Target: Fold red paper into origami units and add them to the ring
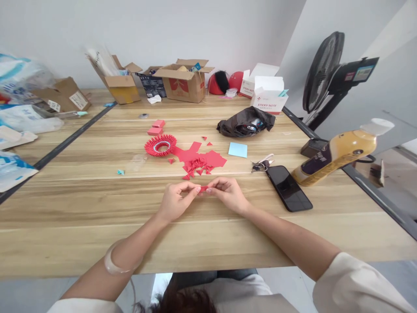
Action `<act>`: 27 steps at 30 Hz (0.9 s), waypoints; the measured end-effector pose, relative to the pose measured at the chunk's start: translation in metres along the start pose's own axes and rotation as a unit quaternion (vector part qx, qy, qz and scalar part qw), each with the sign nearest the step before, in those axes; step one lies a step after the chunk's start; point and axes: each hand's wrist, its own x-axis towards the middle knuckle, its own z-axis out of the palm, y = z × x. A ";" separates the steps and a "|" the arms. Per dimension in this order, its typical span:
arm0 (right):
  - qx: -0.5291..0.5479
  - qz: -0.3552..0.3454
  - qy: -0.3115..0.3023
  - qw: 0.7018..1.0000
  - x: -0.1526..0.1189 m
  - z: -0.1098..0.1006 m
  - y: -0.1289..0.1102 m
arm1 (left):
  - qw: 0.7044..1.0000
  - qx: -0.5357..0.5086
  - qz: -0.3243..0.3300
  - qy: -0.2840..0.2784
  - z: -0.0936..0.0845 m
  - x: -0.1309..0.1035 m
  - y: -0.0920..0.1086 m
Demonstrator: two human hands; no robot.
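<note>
Between my two hands, just above the wooden table (107, 200), is a small piece of folded red paper (203, 188). My left hand (177, 198) pinches its left end between thumb and forefinger. The right end is pinched the same way by my right hand (228, 194). Right beyond my fingertips lies a pile of small red folded paper triangles (196, 165), partly on flat red paper sheets (215, 159). To the left of the pile sits a round red ring of folded paper pieces (160, 145) with a pale blue inner edge.
Two red paper blocks (155, 131) lie behind the ring. A blue sticky-note pad (237, 150), keys (260, 165), a phone (289, 188) and a leaning yellow bottle (339, 152) are on the right. Behind stand a black bag (246, 121), cardboard boxes (185, 87) and a fan (324, 71).
</note>
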 end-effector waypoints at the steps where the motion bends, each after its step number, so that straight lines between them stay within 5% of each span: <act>1: -0.003 -0.003 0.001 1.000 0.000 0.000 0.000 | 1.000 -0.004 -0.002 0.001 0.000 0.000 0.000; 7: 0.019 -0.035 0.001 0.999 0.001 -0.001 -0.001 | 0.995 -0.084 -0.050 -0.032 -0.001 0.004 -0.004; 12: -0.030 -0.069 0.015 0.997 0.001 -0.002 0.002 | 0.953 -0.241 -0.153 -0.106 -0.002 0.010 -0.005; 21: -0.171 -0.124 -0.014 0.977 -0.004 -0.001 0.006 | 0.909 -0.321 -0.247 -0.095 0.001 0.010 -0.006; 27: -0.092 -0.090 -0.030 0.991 -0.003 -0.001 0.006 | 0.909 -0.319 -0.254 -0.086 0.000 0.010 -0.004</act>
